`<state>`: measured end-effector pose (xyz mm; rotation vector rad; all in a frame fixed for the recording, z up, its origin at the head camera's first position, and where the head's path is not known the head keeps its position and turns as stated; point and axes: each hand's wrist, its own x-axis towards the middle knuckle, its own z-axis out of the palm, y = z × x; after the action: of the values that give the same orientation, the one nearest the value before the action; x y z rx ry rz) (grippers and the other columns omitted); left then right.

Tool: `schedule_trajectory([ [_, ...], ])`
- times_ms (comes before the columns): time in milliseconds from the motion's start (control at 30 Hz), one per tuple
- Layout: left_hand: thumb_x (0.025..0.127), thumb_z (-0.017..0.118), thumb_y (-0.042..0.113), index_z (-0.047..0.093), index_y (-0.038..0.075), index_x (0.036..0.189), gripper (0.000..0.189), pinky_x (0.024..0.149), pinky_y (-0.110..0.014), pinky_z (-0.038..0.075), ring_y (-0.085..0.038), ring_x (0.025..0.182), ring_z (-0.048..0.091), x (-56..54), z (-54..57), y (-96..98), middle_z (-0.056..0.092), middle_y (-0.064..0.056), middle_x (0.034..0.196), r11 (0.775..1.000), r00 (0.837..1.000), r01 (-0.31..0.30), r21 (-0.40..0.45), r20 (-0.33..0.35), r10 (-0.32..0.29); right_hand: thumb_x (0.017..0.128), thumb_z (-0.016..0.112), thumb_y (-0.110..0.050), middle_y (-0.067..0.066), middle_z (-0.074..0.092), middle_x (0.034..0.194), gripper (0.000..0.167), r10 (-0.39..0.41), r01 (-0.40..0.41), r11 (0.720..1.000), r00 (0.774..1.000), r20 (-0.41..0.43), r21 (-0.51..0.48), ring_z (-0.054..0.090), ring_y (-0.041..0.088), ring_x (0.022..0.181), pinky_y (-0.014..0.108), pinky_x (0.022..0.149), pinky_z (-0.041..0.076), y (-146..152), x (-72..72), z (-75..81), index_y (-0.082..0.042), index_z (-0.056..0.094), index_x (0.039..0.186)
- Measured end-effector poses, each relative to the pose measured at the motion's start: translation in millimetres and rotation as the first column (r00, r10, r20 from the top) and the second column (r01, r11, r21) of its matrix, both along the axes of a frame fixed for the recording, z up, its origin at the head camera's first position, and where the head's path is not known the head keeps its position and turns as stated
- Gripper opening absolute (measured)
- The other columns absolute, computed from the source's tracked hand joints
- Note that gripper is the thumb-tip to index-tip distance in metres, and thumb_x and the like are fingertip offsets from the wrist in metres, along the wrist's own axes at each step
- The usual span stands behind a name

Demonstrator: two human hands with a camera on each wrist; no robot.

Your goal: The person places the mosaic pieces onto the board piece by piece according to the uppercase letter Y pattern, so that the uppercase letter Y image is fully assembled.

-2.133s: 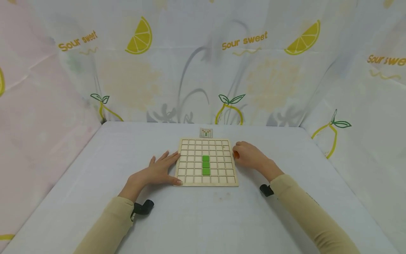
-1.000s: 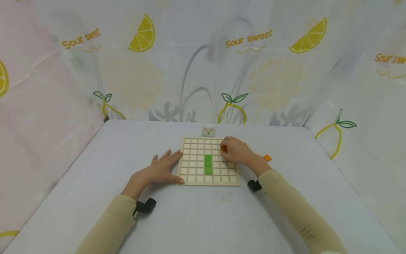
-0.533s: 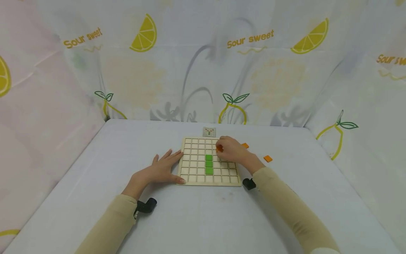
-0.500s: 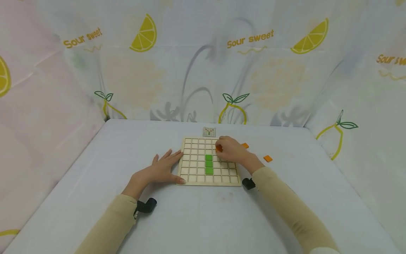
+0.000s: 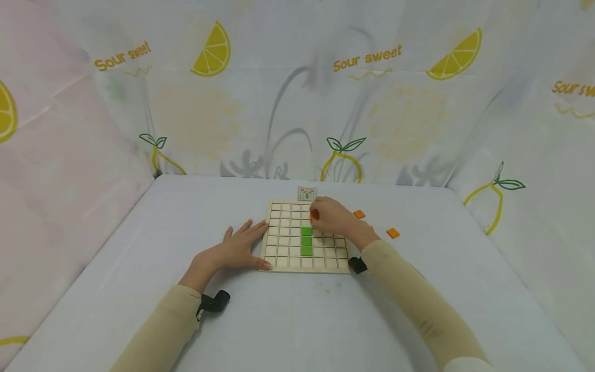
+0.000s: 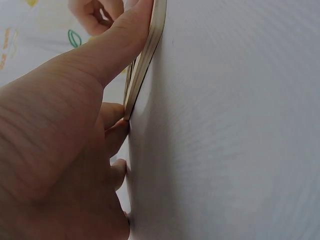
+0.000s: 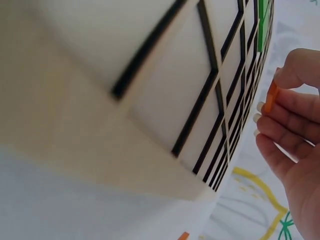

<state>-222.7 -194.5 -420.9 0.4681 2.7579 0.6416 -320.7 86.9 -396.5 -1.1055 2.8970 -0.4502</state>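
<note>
A pale wooden grid board (image 5: 283,241) lies flat on the table, with three green square tiles (image 5: 307,241) in one column of its cells. My left hand (image 5: 236,249) rests spread at the board's left side, thumb at the near left corner and fingertips along the edge. Over the board's far part, my right hand (image 5: 333,217) pinches an orange tile (image 7: 272,95) between thumb and fingers. In the right wrist view that tile is tilted on edge, close over the cells. The right hand covers the board's far right part in the head view.
Loose orange tiles (image 5: 392,233) lie on the white table right of the board, one partly hidden behind the right wrist. Beyond the far edge is a small printed card (image 5: 307,193) with a coloured grid pattern. A lemon-print cloth (image 5: 186,113) hangs around the table.
From beside the board's right edge, my right hand has moved left over the cells with the orange tile, uncovering loose orange tiles on the table. The left hand stays at the board's edge.
</note>
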Motion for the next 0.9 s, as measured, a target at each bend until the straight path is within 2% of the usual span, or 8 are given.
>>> schedule_trajectory([
  [267,0.073,0.078,0.063,0.021,0.017,0.160,0.114,0.116,-0.073,-0.005,-0.037,0.156,0.001,0.0,-0.4,0.9,0.016,-0.004,0.168,1.000,1.000,0.004,0.009,-0.002,-0.004,0.087,0.061,-0.009,0.004,0.058,0.089,0.012,0.017,-0.016,0.999,1.000,0.012,-0.036,0.047,0.018,0.079,0.029,0.070,0.041,-7,-8.3,-4.5,-0.007,0.069,0.096],
  [467,0.075,0.079,0.059,0.021,0.015,0.160,0.112,0.116,-0.073,-0.005,-0.038,0.156,0.002,2.3,4.2,2.3,0.017,-0.006,0.168,1.000,1.000,0.000,0.014,0.004,0.000,0.086,0.060,-0.008,0.004,0.057,0.087,0.010,0.023,-0.023,0.998,1.000,0.016,-0.055,0.045,0.018,0.078,0.030,0.069,0.038,-13,-12.2,-7.9,-0.008,0.067,0.093],
  [600,0.074,0.079,0.058,0.022,0.014,0.160,0.112,0.116,-0.073,-0.005,-0.039,0.156,0.002,4.3,7.7,2.7,0.017,-0.006,0.168,1.000,1.000,-0.004,0.023,0.012,0.004,0.086,0.060,-0.008,0.006,0.061,0.091,0.013,0.033,-0.032,0.998,0.999,0.030,-0.049,0.046,0.019,0.079,0.030,0.069,0.039,-19,-13.5,-8.5,-0.006,0.069,0.095],
  [767,0.074,0.078,0.061,0.021,0.015,0.160,0.113,0.116,-0.073,-0.005,-0.039,0.156,0.001,3.6,6.5,1.8,0.016,-0.005,0.168,1.000,1.000,-0.002,0.014,0.011,0.002,0.088,0.061,-0.012,0.006,0.066,0.096,0.016,0.027,-0.025,0.998,0.999,0.044,-0.051,0.051,0.018,0.084,0.030,0.073,0.044,-27,-17.6,-10.1,-0.007,0.070,0.099],
  [900,0.074,0.078,0.062,0.020,0.017,0.160,0.114,0.117,-0.072,-0.006,-0.036,0.156,0.000,2.4,5.4,1.2,0.015,-0.002,0.169,1.000,1.000,-0.007,0.014,0.017,0.007,0.087,0.062,-0.013,0.006,0.065,0.094,0.013,0.021,-0.017,0.997,0.998,0.057,-0.076,0.051,0.020,0.084,0.032,0.073,0.045,-33,-18.7,-8.2,-0.008,0.069,0.096],
])
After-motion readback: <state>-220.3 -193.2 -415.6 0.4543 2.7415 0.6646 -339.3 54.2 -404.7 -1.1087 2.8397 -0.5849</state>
